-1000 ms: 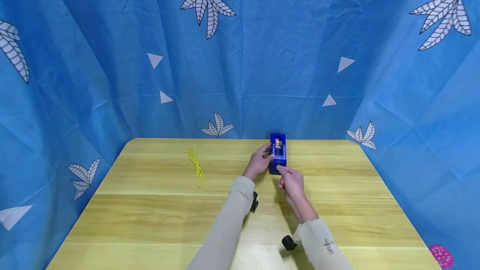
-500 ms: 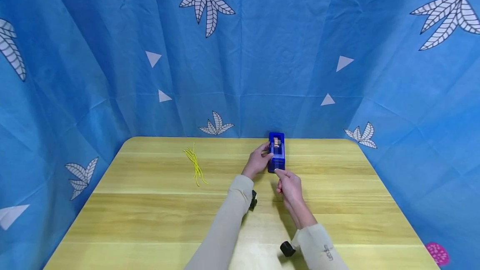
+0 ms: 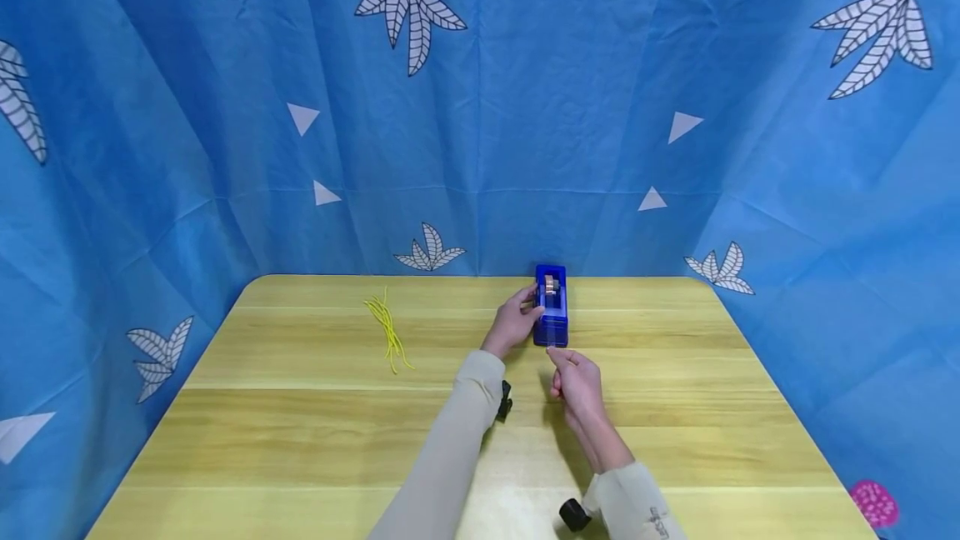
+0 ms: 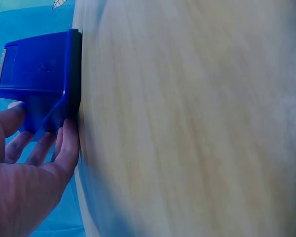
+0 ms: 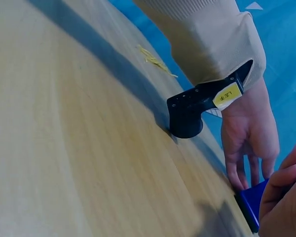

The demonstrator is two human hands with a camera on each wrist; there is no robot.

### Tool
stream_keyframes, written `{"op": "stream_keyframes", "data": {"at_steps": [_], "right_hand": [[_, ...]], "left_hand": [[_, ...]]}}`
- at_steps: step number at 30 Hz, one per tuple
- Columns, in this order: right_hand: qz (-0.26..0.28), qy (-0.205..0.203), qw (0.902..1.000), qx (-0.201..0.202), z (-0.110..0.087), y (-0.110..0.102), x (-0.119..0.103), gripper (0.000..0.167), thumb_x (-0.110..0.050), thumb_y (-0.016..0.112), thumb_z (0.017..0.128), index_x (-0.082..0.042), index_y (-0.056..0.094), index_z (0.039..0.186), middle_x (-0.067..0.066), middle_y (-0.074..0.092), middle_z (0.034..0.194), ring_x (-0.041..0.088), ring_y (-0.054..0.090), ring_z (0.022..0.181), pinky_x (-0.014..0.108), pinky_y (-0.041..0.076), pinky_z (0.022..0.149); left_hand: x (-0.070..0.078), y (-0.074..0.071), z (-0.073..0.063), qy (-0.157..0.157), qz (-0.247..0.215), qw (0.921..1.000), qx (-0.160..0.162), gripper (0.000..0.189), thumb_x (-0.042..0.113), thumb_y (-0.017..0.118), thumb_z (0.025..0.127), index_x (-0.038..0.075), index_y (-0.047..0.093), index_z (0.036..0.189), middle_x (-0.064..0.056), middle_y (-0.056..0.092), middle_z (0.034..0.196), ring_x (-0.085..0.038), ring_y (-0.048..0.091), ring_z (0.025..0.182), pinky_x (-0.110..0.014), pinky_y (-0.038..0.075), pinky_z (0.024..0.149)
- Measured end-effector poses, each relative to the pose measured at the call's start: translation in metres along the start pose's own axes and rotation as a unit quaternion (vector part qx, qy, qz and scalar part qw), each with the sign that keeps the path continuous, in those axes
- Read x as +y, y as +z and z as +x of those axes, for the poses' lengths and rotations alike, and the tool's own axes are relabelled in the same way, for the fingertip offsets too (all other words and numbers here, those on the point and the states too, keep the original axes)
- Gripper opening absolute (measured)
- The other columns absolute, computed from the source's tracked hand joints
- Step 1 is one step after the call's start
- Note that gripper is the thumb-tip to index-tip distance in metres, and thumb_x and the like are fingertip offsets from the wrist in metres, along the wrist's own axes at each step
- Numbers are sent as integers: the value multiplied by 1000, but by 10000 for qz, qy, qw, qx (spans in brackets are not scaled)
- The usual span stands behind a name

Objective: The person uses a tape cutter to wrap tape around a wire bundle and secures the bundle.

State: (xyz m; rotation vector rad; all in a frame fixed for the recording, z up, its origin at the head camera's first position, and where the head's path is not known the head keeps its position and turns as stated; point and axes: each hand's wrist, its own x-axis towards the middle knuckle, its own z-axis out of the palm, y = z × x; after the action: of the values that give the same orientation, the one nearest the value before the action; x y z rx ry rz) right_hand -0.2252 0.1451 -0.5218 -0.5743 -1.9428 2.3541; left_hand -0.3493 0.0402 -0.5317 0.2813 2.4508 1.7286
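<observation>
A blue tape dispenser [image 3: 562, 330] stands at the table's far edge, its toothed end towards me. Its tape roll [image 3: 550, 284] shows inside the frame. From the left, my left hand [image 3: 513, 325] grips the dispenser's side; the left wrist view shows thumb and fingers round the blue body [image 4: 37, 64]. My right hand [image 3: 581, 382] is in front, thumb and forefinger pinching the end of a thin clear tape strip [image 3: 552, 336] that runs from the dispenser. In the right wrist view my right hand [image 5: 288, 207] hides most of the dispenser, and the tape cannot be made out.
A loose bundle of yellow cords [image 3: 386, 325] lies on the wooden table [image 3: 300, 440] to the left. Behind the far edge hangs a blue patterned curtain [image 3: 480, 107]. A black wrist camera [image 5: 187, 118] is strapped at the left cuff.
My right hand has drawn back slightly towards me from the dispenser, and the clear strip between them is longer. The left hand keeps its grip in place.
</observation>
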Motion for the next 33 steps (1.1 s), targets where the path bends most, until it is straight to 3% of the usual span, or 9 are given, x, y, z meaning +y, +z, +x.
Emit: {"op": "stream_keyframes", "data": {"at_steps": [4,33], "right_hand": [[35,40,10000,20,-5,-1,1,25,-14,65,102,6,65,116,-10,45,48,3,43,40,16,37,42],[-28,168,9998,-57,-43,-7,7,36,-13,62,103,12,59,129,-10,44,52,3,42,45,16,38,44]], "left_hand": [[0,0,0,5,28,10000,11,53,17,59,107,17,44,158,-18,56,150,-35,62,131,-44,51,110],[1,0,-2,-66,-130,9999,-17,53,18,59,107,18,44,158,-17,56,150,-35,60,133,-45,51,109]]}}
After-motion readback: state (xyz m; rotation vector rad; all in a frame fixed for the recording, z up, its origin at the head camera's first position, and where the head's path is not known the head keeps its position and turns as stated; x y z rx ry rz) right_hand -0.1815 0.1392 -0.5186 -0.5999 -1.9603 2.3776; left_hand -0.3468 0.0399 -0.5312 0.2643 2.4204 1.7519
